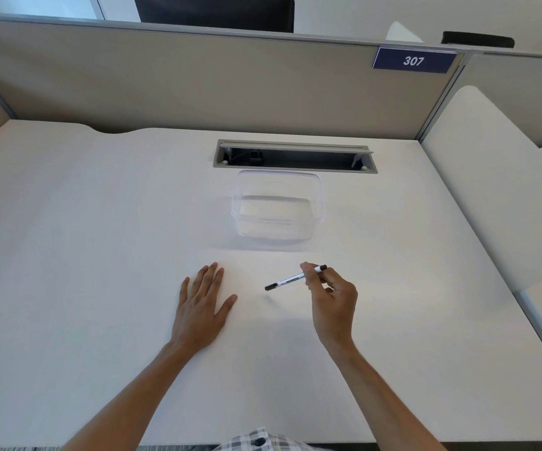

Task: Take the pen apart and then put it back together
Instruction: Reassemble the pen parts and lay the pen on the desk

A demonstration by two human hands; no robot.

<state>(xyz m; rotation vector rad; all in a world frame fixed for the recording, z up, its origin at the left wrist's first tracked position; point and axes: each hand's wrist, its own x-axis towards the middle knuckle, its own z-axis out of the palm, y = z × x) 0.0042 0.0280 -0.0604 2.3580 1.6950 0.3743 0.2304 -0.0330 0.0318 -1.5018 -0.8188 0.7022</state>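
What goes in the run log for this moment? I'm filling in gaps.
right hand: pinches pen, lifted | left hand: flat on desk | pen: whole | stage: disassembly not begun

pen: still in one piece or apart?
In one piece: the pen shows black ends on a white barrel, pinched in the right hand.

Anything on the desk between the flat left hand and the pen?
No. In the head view only bare white desk lies between the left hand and the pen, which the right hand holds.
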